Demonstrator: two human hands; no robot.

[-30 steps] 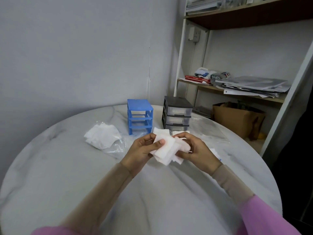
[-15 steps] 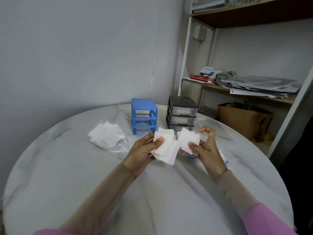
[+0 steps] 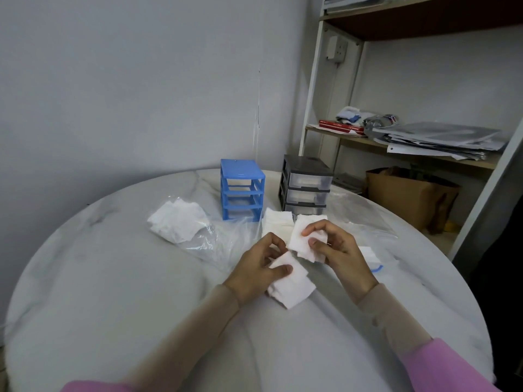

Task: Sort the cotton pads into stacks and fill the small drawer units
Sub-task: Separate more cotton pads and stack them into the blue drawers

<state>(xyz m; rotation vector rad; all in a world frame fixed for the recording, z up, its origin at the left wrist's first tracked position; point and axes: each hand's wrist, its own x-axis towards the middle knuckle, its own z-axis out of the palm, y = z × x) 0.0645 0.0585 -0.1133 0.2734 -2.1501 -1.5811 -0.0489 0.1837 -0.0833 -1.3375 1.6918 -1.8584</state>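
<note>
Cotton pads split between two hands, mid-table, drawer units parked at the back.

A small stack of pads (image 3: 291, 281) is pinched by the left hand (image 3: 254, 271), thumb pressed on top, while a second bunch of pads (image 3: 304, 241) is held in the curled fingers of the right hand (image 3: 336, 250), just above and beside the first. Another pile (image 3: 277, 222) is seen behind the hands, touching or nearly touching the blue drawer unit (image 3: 242, 190); hard to tell which. The grey drawer unit (image 3: 305, 185) is set just beside it, near the far edge of the round marble table (image 3: 113, 292). More pads in a clear plastic bag (image 3: 181, 224) are left off to the left. Plenty of bare tabletop is left toward the near rim and the left side; the right side is hemmed in by shelving (image 3: 396, 142).
</note>
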